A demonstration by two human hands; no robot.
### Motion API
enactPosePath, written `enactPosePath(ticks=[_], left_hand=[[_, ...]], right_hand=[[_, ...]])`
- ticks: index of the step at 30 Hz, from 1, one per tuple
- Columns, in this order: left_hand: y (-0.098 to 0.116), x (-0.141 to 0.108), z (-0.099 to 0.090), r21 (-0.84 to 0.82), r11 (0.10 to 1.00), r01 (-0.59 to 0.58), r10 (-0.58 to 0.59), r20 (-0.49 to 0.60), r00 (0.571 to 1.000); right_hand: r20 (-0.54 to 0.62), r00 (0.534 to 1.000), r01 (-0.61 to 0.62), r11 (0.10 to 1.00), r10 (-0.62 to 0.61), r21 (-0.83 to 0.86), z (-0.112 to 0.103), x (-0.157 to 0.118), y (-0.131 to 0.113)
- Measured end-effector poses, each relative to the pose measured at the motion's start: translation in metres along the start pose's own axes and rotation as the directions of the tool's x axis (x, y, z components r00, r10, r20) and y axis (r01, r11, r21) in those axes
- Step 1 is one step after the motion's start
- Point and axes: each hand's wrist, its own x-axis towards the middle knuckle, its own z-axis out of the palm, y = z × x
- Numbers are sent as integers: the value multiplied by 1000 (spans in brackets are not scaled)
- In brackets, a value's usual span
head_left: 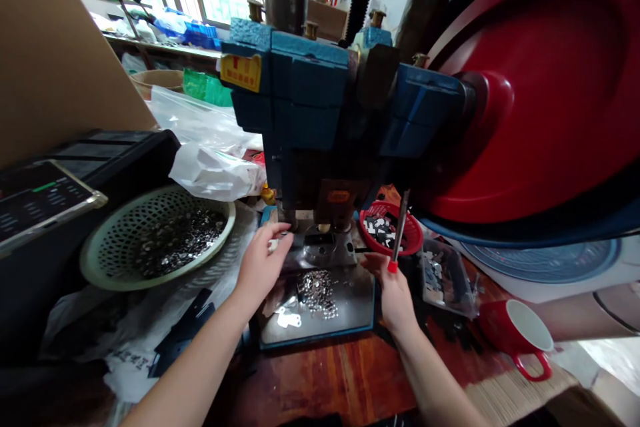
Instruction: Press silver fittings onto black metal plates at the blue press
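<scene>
My left hand point(264, 263) is at the left side of the metal die point(320, 250) under a blue press point(310, 93). Its thumb and forefinger are apart, and the other fingers are partly hidden. My right hand point(396, 297) is at the die's right side, fingers curled. A thin metal rod with a red end point(399, 233) stands up from its grip; the kind of tool cannot be made out. In front of the die, a pile of small shiny metal parts point(317, 292) lies on the metal plate point(340, 327), beside flat bright pieces point(289, 318).
A pale green basket point(95, 260) of metal parts stands left. To the right are a red basket point(416, 233), a clear plastic box point(463, 303) of flat pieces and a red mug point(500, 330). A large red wheel point(550, 80) overhangs the right side.
</scene>
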Motion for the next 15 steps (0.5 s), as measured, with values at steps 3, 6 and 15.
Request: enactPosePath(ticks=[3,6,15], left_hand=[[-8,-20,-17,-5,996,86,-86,-5,996],[-15,-40,-32,41,992,117,-116,-18,993],[-40,-74,-74,117,977,177,-167,-94,981]], right_hand=[[23,997,-70,977,67,204,-17,-18,4],[82,995,-67,980,52,188,-20,-19,0],[96,995,22,999,-27,44,-8,-14,9]])
